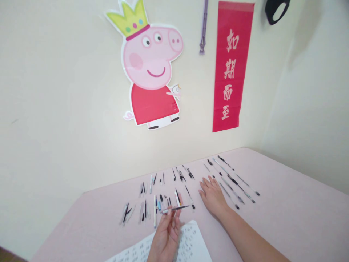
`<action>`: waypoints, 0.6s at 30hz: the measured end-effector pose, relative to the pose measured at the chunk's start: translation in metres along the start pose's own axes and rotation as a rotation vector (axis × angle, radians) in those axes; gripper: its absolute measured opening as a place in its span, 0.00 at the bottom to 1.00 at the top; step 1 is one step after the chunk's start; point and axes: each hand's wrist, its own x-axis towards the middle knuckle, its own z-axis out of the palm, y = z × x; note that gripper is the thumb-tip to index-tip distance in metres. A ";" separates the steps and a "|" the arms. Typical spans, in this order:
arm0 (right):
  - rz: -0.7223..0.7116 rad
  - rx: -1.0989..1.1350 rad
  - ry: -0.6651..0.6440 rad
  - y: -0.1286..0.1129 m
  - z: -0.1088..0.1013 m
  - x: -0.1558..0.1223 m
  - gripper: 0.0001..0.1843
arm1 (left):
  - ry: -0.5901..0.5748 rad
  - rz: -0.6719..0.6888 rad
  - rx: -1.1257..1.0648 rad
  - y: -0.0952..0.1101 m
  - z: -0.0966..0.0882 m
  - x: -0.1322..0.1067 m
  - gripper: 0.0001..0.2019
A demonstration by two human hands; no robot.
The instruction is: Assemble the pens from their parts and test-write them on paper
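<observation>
My left hand [167, 233] is raised over a white sheet of handwritten paper [191, 243] and pinches a thin pen refill [176, 209] between its fingertips, held roughly level. My right hand [212, 194] lies flat on the pink table [286, 214], fingers stretched out and apart, holding nothing. It rests between a scatter of pen parts [163, 198] on its left and a row of whole pens [231, 180] on its right.
Pen barrels, caps and refills lie in small groups across the table's far half. Behind the table is a cream wall with a cartoon pig cutout [151, 69], a red banner with characters [231, 65] and a hanging purple tool [204, 27]. A side wall meets the table at right.
</observation>
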 end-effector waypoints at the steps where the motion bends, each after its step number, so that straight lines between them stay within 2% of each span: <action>1: 0.008 -0.001 -0.002 0.001 0.001 0.000 0.22 | 0.001 -0.001 0.007 0.000 0.000 0.000 0.08; 9: 0.010 -0.027 -0.013 0.006 0.008 0.002 0.22 | 0.000 0.005 0.035 -0.001 -0.003 0.003 0.07; 14: -0.002 -0.020 -0.007 0.001 0.004 0.001 0.22 | 0.002 -0.002 0.037 -0.001 -0.002 0.002 0.08; 18: -0.018 -0.005 0.027 -0.004 -0.003 0.000 0.19 | -0.005 0.017 0.047 0.000 -0.001 0.002 0.08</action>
